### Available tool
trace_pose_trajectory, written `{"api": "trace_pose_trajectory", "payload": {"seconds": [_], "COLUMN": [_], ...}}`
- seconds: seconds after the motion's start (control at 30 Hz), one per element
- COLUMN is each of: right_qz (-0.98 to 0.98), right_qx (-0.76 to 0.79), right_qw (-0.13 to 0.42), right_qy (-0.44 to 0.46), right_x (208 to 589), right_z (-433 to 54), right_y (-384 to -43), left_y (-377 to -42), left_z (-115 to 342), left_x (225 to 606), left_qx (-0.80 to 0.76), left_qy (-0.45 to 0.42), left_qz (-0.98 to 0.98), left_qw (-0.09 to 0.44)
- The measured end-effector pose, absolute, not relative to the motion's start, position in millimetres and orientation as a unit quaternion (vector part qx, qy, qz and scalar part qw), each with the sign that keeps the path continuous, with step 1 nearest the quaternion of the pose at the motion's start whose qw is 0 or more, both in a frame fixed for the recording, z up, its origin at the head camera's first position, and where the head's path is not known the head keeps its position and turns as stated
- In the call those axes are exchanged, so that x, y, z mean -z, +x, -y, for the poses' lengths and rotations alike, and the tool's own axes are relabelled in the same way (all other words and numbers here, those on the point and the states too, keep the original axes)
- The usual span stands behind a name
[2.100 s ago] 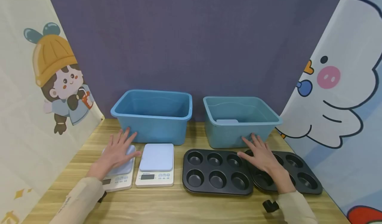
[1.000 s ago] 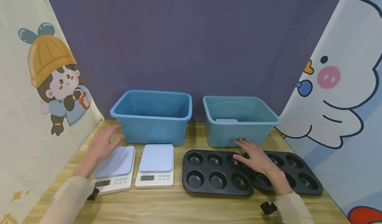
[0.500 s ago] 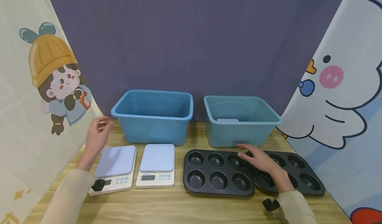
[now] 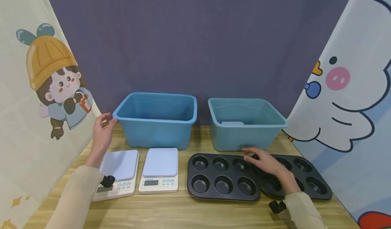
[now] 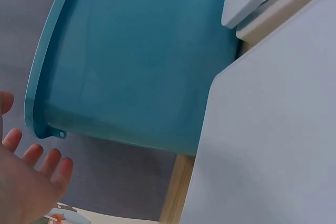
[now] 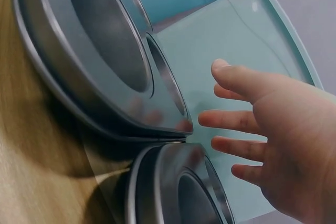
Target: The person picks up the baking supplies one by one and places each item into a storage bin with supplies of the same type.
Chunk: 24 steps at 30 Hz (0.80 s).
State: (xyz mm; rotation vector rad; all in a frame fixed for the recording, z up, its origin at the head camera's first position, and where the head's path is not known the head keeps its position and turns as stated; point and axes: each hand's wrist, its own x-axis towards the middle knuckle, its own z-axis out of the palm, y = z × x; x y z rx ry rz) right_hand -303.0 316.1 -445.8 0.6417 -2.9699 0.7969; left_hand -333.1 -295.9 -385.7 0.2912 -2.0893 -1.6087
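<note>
My left hand (image 4: 103, 130) is at the left front corner of the blue bin (image 4: 155, 134). Its fingers curl loosely around nothing; the left wrist view shows a small gap between the fingertips (image 5: 50, 163) and the bin's rim. Below that wrist is the left kitchen scale (image 4: 119, 164), partly covered by the sleeve. My right hand (image 4: 268, 163) hovers with relaxed, slightly spread fingers over the spot where two black muffin pans meet, the left pan (image 4: 210, 174) and the right pan (image 4: 308, 179). It holds nothing. Just behind it stands the teal bin (image 4: 238, 139).
A second kitchen scale (image 4: 160, 169) sits between the left scale and the muffin pans. Inside the teal bin a pale flat object (image 4: 233, 123) shows, its kind unclear. A purple cloth (image 4: 195, 45) hangs behind the bins, and printed cloths flank the wooden table (image 4: 171, 212).
My left hand has moved from over the left scale out to the left, then up to the blue bin's corner. My right hand has lowered slightly, its fingers less spread.
</note>
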Motion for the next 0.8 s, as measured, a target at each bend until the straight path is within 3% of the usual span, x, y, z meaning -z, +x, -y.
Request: {"api": "trace_pose_trajectory", "payload": {"seconds": [0.4, 0.8], "right_qz": [0.944, 0.94], "right_qx": [-0.253, -0.269], "right_qw": [-0.003, -0.017], "right_qy": [0.211, 0.211], "right_x": [450, 451], "right_z": [-318, -318], "right_y": [-306, -307], "left_y": [-342, -344], "left_z": [285, 277], "left_x": [394, 387], "left_qx": [0.605, 0.617], "left_qy": [0.054, 0.109], "left_qz": [0.765, 0.749], "left_qw": [0.215, 0.213]}}
